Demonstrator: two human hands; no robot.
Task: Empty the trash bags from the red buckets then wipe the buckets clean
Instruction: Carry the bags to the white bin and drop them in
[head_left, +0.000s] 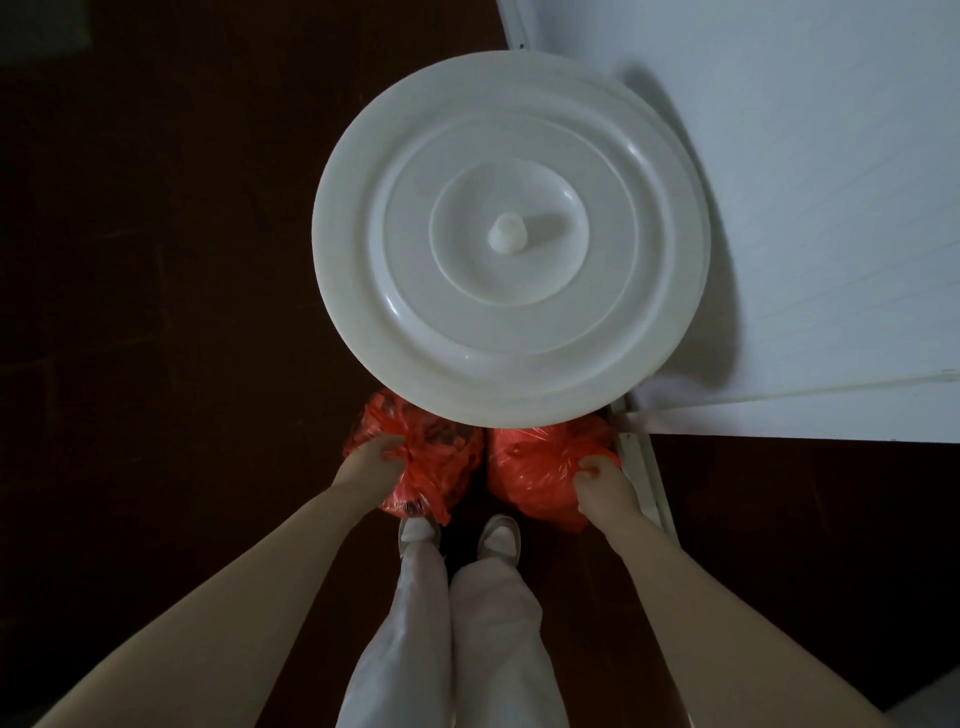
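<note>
The left hand (375, 456) grips a red bag (436, 467) just right of it — the right hand (602, 480) clutches a second bag (535, 467) to its left. Beyond both hands sits a white lid (511, 236).

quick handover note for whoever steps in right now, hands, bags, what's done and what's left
Left hand: closed on the gathered top of the left red bag.
Right hand: closed on the right red bag.
Both bags are side by side just in front of the shoes, at the near edge of a big white lidded bin.
Done: both bags are bunched shut and out of the buckets.
Left: the lid is still on, so open it and drop the bags in, probably; then wipe the red buckets, which are out of view.
</note>
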